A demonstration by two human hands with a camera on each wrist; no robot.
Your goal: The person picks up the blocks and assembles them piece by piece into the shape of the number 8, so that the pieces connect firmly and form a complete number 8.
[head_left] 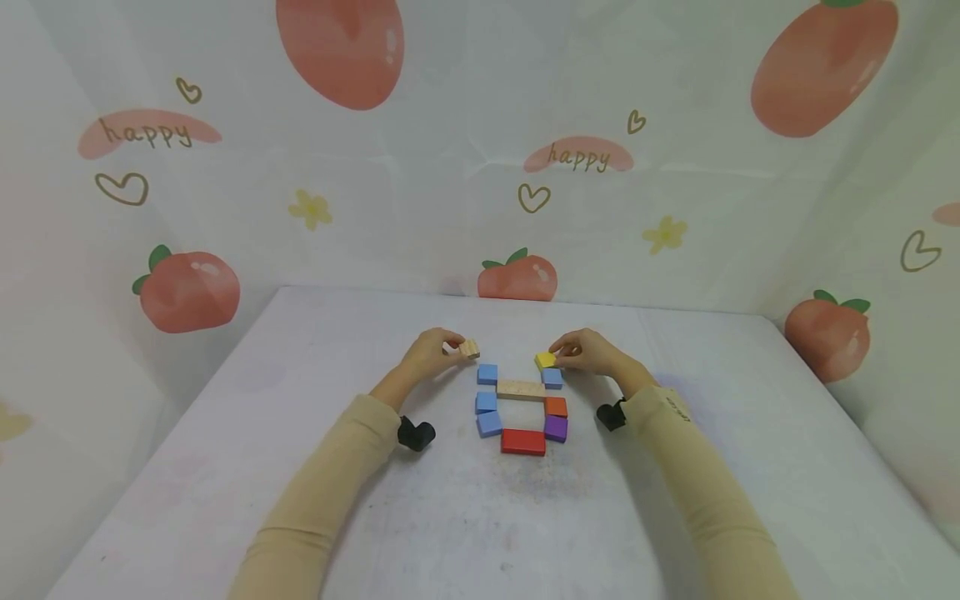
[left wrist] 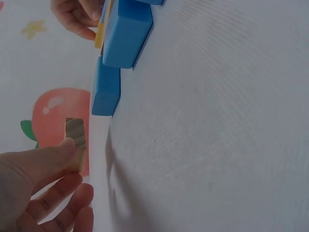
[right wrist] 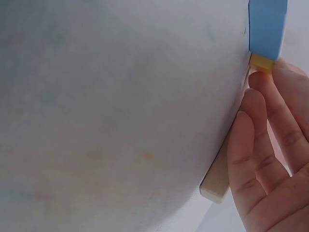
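My left hand (head_left: pixel 430 354) pinches a small plain wooden block (head_left: pixel 469 348) between thumb and fingers, beyond the left blue block (head_left: pixel 487 374). In the left wrist view this wooden block (left wrist: pixel 75 140) shows a striped grain, held above the table surface. My right hand (head_left: pixel 590 352) pinches a yellow block (head_left: pixel 545 360) on the table, right behind the right blue block (head_left: pixel 552 379). The right wrist view shows the fingertips on the yellow block (right wrist: pixel 262 63). A wooden block (right wrist: pixel 216 186) lies partly hidden behind the lower fingers there.
Between the hands, a long wooden block (head_left: pixel 521 389) bridges two rows. Two more blue blocks (head_left: pixel 486 402) line the left side; an orange block (head_left: pixel 556 407) and a purple block (head_left: pixel 556 428) line the right. A red block (head_left: pixel 523 442) closes the near end.
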